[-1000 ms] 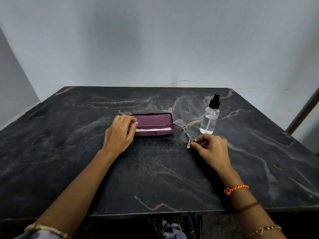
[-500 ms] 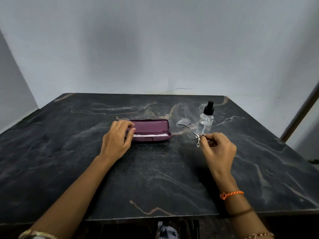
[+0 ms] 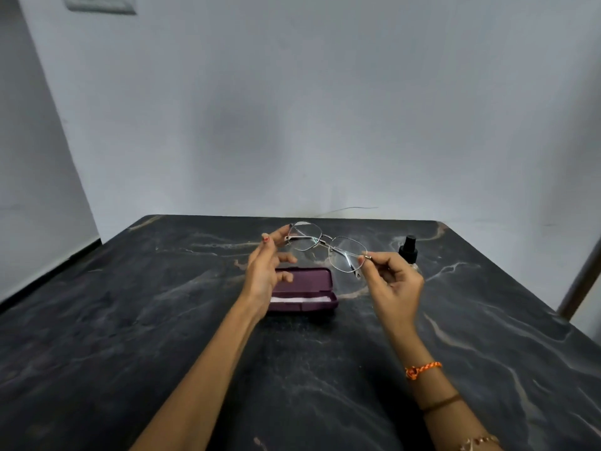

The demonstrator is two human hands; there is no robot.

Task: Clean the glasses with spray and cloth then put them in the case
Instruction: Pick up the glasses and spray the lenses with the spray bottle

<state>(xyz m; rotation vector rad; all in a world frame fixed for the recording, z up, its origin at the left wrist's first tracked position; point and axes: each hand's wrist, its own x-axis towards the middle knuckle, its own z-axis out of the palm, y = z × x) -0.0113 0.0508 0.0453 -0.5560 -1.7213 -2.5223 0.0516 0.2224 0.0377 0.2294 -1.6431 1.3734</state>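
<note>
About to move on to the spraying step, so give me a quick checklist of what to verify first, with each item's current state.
1. Glasses held off the table: ok.
2. Right hand pinches one end: ok.
3. Left hand grip on the other end: cannot tell, fingers look loose.
4. Spray bottle upright, near the right hand: ok.
5. Case closed, white strip showing at its seam: ok.
6. Cloth in sight: not ok.

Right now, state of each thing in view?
glasses: held up above the table, temples folded, it seems
left hand: fingertips touch the glasses' left end, other fingers loose
right hand: pinches the right end of the glasses
case: on the table, lid ajar, white strip showing in the gap
spray bottle: upright, cap on, partly hidden by the right hand
</note>
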